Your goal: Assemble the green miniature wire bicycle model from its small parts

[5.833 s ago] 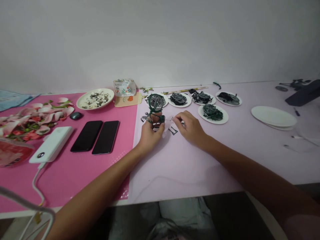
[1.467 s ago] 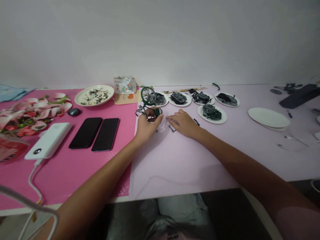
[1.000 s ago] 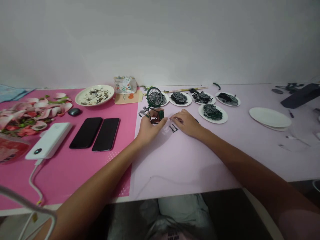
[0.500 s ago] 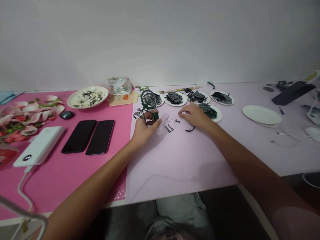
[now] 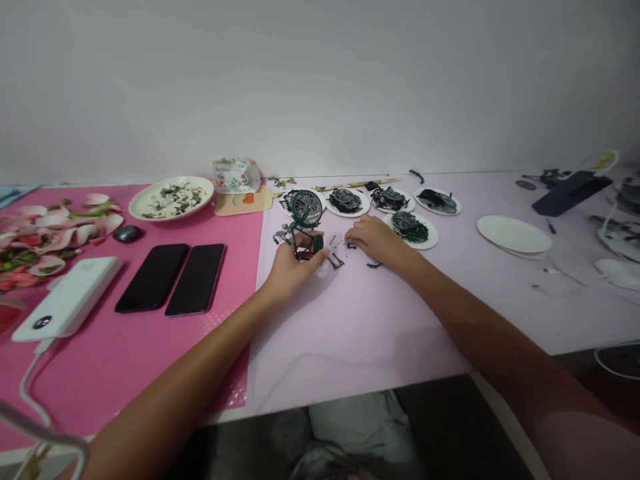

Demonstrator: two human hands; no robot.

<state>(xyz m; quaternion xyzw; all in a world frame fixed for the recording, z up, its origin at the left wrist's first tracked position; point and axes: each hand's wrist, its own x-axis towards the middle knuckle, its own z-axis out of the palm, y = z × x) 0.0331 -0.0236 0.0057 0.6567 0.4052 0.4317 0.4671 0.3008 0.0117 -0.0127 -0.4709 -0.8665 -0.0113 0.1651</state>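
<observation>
A dark green miniature bicycle (image 5: 303, 217), partly assembled, is gripped in my left hand (image 5: 291, 268), with one spoked wheel pointing up and away. My fingers hide its lower part. On the lilac table mat, my right hand (image 5: 374, 239) reaches down with fingertips drawn together among small loose parts (image 5: 336, 261). Whatever may be between those fingertips is too small to make out. A curved dark piece (image 5: 374, 265) lies just below this hand. Behind it stands a white plate (image 5: 431, 239) with green parts and a wheel.
More plates of dark parts, such as this one (image 5: 369, 203), line the back near a long thin stick (image 5: 345, 185). White plates (image 5: 515, 233) sit to the right. Two phones (image 5: 195, 280), a power bank (image 5: 67, 300) and a bowl (image 5: 137, 210) occupy the pink left side.
My right hand has moved slightly left and down to the loose parts, closer to my left hand. The bicycle has turned a little in my left hand. The view has shifted slightly.
</observation>
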